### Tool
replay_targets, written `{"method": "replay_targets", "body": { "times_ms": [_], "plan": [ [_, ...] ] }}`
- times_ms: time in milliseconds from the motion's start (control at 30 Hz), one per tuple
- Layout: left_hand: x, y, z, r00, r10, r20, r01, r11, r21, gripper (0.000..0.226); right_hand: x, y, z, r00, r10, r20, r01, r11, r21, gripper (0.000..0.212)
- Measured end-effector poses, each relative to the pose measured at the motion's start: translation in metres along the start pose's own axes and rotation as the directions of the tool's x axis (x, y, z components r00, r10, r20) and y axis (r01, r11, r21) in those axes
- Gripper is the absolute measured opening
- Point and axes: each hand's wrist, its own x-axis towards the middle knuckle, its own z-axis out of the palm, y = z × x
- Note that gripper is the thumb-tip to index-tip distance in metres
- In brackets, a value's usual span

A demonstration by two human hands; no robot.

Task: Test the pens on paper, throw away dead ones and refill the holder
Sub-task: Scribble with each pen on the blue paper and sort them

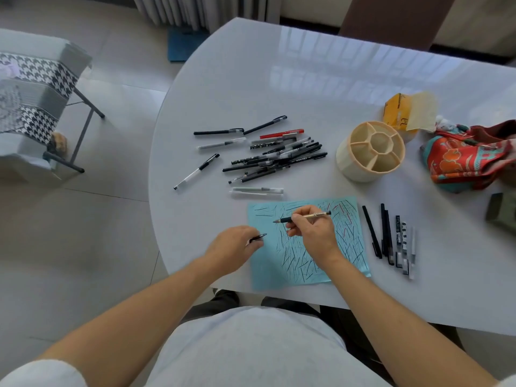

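— Nearest of all: grey-shirted lap, two bare forearms reaching out over the near edge of the white table (279, 65).

— And the hands?

— Right hand (314, 233) closed in a writing grip round a tan-barrelled pen (305, 217), tip aimed toward 9 o'clock and touching or just above the blue paper (265, 269). Held low and slanted, presumably for a test stroke. Left hand (237, 247) curled at the sheet's 9 o'clock edge, pinching a small dark piece, probably that pen's cap (258, 237); too small to tell for sure. Kept off the pen for scribbling, close by for recapping.

— Paper?

— Flat on the table by its near edge, crowded with dark strokes and a few red ones toward 1 o'clock.

— Remaining pens?

— Loose pile (276, 157) at 12 o'clock of the sheet, likely untested. Neat row of dark pens (391, 238) at 3 o'clock, laid parallel beside the paper, seemingly sorted out already; kept or dead, hard to say.

— Holder?

— Cream holder (370, 152) at 1 o'clock, upright, compartments bare. Refilling not begun. Yellow packet (405, 111) beyond it, patterned cloth (469, 160) at 2 o'clock.
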Motion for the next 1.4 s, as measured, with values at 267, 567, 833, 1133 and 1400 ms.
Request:
{"method": "replay_targets", "body": {
  "times_ms": [267,567,833,1133,1400],
  "plan": [
    [-0.010,0.015,-0.005,0.998,-0.055,-0.025,0.050,0.982,-0.184,0.019,-0.020,-0.015,0.004,0.984,0.019,0.175,-0.042,0.991,0.125,0.007],
    [-0.019,0.016,-0.014,0.994,-0.110,-0.021,0.103,0.974,-0.203,0.020,-0.020,-0.013,0.029,0.961,0.095,0.258,-0.105,0.994,0.025,0.008],
    [-0.040,-0.028,-0.027,0.937,-0.341,-0.075,0.291,0.881,-0.373,0.017,0.021,-0.023,0.071,0.915,0.127,0.383,-0.044,0.975,-0.218,0.027],
    [-0.059,-0.099,-0.028,0.698,-0.657,-0.284,0.575,0.751,-0.325,0.020,0.094,-0.023,0.066,0.916,-0.206,0.344,0.395,0.310,-0.865,0.023],
    [-0.051,-0.104,-0.024,0.674,-0.702,-0.231,0.677,0.712,-0.187,0.031,0.099,-0.024,0.069,0.914,-0.218,0.343,0.389,0.230,-0.892,0.020]
  ]
}}
